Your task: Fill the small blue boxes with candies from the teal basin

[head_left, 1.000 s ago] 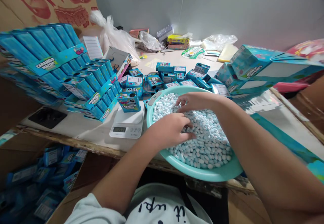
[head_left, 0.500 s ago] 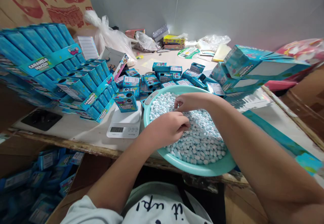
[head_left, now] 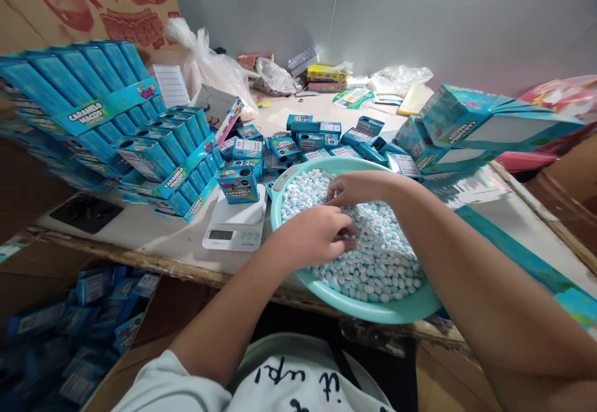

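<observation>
A round turquoise basin point(head_left: 368, 312) holds a heap of small pale blue and white candies point(head_left: 368, 278). My left hand point(head_left: 321, 235) rests over the candies with its fingers curled inward; whatever they close on is hidden. Just beyond it, my right hand point(head_left: 352, 187) reaches into the heap from the right, fingertips bent down and pressed together, their contents out of sight. Left of the basin, a white digital scale point(head_left: 233, 238) bears an upright blue candy box point(head_left: 241, 189) with a dark round hole in its top. The small display is lit, but its digits are blurred.
Filled display trays of blue boxes point(head_left: 97, 114) are stacked at the left. Several loose boxes point(head_left: 284, 150) lie behind the basin. Flattened-looking larger blue cartons point(head_left: 466, 126) stand at the right. Below the table's left edge, a cardboard carton holds more boxes point(head_left: 93, 331).
The view has shifted slightly, moving everything a little to the right. Both hands stay in the basin; the left hand's fingers have moved slightly among the candies. The box remains on the scale.
</observation>
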{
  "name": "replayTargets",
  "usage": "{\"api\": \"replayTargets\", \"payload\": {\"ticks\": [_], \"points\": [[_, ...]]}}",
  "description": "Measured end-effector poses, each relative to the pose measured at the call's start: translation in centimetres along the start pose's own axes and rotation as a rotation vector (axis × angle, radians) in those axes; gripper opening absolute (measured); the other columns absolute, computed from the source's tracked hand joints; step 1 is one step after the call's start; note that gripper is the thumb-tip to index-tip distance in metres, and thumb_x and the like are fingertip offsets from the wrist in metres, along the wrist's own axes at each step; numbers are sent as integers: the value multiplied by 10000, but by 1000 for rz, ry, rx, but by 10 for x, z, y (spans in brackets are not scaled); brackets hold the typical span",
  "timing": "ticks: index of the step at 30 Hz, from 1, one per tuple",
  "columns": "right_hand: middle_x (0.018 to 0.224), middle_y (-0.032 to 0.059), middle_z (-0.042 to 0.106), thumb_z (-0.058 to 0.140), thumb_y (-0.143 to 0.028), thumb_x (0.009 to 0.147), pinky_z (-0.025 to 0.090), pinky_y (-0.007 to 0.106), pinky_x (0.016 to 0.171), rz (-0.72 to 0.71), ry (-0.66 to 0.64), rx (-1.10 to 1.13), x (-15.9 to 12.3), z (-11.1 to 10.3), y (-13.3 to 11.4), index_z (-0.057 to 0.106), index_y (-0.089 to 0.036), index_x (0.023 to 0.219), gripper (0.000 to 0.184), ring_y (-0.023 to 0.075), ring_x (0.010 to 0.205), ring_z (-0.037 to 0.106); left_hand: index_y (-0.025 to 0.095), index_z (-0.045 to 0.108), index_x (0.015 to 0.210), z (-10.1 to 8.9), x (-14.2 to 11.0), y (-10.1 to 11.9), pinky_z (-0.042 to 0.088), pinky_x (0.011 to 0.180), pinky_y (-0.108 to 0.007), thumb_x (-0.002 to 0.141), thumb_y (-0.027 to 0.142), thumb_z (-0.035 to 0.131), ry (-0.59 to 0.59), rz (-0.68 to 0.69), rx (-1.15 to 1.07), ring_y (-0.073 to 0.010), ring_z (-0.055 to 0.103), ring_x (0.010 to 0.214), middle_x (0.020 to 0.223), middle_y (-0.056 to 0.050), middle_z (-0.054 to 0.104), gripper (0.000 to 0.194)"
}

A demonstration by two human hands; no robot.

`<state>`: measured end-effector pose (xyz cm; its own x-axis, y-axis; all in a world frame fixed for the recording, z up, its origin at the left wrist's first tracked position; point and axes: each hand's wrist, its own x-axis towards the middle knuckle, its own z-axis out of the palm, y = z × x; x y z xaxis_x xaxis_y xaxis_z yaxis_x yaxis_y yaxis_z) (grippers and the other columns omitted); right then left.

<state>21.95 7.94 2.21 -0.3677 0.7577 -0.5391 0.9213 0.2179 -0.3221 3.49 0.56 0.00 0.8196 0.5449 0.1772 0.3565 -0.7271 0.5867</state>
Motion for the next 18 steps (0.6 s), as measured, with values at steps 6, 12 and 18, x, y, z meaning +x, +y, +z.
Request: {"api": "replayTargets", "payload": {"ticks": [6,12,18], "points": [[724,16,643,642,-472,819,369,292,576,3,-4,10,1,1,2,679,-222,799,254,142,611,501,180,735,979,1,-1,0,481,802,-312,916,180,565,12,27,7,-199,640,913,975,-66,706,181],[759,17,652,638,-428,831,361,291,586,15,-14,-1,5,2,5,692,-206,845,228,133,631,482,181,717,954,1,-2,-1,473,791,-299,922,141,527,15,55,2,-187,630,904,971,-60,691,196],[800,15,679,632,-421,827,365,287,600,1,-3,-15,6,3,6,708,-216,867,222,139,662,513,180,700,970,1,-3,-1,481,817,-304,942,138,510,33,42,-4,-191,633,938,1001,-58,692,196]]}}
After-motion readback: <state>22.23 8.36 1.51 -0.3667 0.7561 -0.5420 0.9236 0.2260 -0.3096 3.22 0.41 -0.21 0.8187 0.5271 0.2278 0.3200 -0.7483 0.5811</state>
